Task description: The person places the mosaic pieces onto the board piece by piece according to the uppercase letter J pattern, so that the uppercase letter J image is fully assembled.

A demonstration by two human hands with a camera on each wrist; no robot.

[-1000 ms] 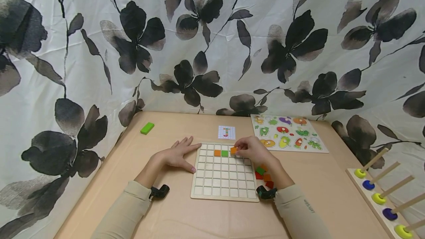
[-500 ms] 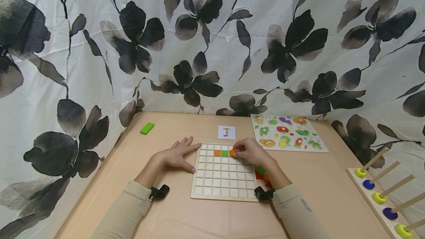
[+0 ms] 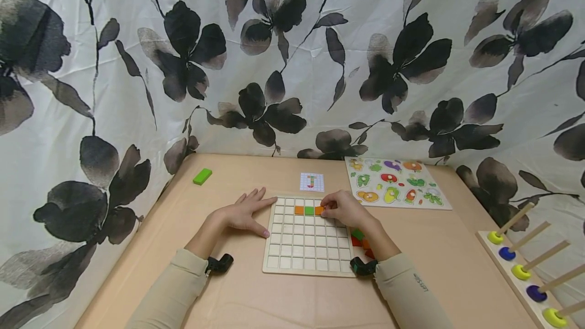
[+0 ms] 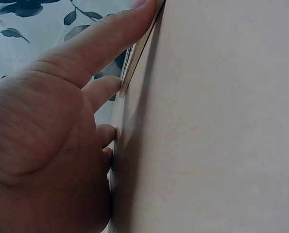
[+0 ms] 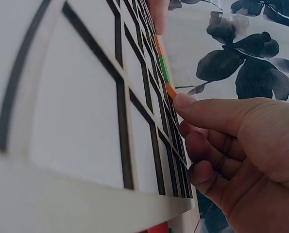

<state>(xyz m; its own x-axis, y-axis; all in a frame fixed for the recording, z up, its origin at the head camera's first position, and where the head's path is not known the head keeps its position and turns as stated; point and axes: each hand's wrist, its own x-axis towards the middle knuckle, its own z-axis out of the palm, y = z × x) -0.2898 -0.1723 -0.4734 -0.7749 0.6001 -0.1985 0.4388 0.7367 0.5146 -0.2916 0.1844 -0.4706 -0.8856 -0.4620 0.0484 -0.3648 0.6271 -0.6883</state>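
A pale wooden grid board point(image 3: 303, 248) lies mid-table. My left hand point(image 3: 242, 214) is spread at its left side, thumb and index fingertip touching the edge; in the left wrist view the fingers look straight. An orange tile point(image 3: 299, 210) and a green tile point(image 3: 309, 211) sit side by side in the second row from the top. Directly right of the green one, my right hand point(image 3: 346, 209) pinches another orange tile point(image 3: 319, 210) at its cell. The right wrist view shows the thumb on this orange tile point(image 5: 170, 91), its far side hidden by the fingers.
Green, red and orange tiles point(image 3: 356, 241) lie beside the board, partly under the right forearm. Behind the board is a small pattern card point(image 3: 312, 182). A vegetable picture board point(image 3: 397, 184) stands back right, a green block point(image 3: 202, 176) back left, and a peg rack point(image 3: 521, 281) far right.
My right hand has shifted slightly left, and its orange tile has gone from tilted to lying nearly flat beside the green one. My left hand has stayed put.
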